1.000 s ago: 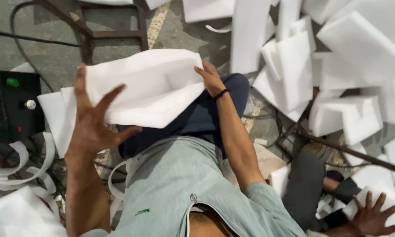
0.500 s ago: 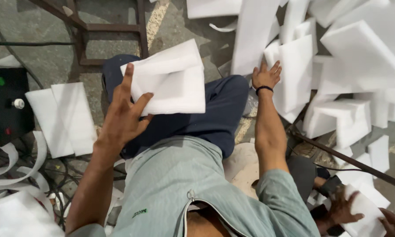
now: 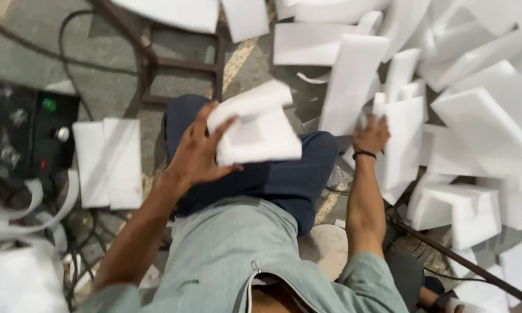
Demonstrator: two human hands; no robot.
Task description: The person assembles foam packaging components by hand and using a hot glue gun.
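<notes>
My left hand (image 3: 198, 152) grips a folded white foam piece (image 3: 256, 125) and holds it above my lap, over my dark blue trousers. My right hand (image 3: 372, 133) reaches out to the right and rests its fingers on a white foam sheet (image 3: 403, 139) at the edge of a big pile. A dark band sits on that wrist. I cannot tell whether the right fingers are closed around the sheet.
Many white foam pieces (image 3: 475, 116) are heaped at the right and top. Two flat foam sheets (image 3: 108, 162) lie on the floor at my left, next to a black control box (image 3: 26, 130) with cables. A metal frame (image 3: 180, 61) stands ahead. Another person's hand shows at the bottom right.
The large foam sheet held in both hands has been folded into a compact piece, now in my left hand alone. My right hand let go and moved right to the foam pile.
</notes>
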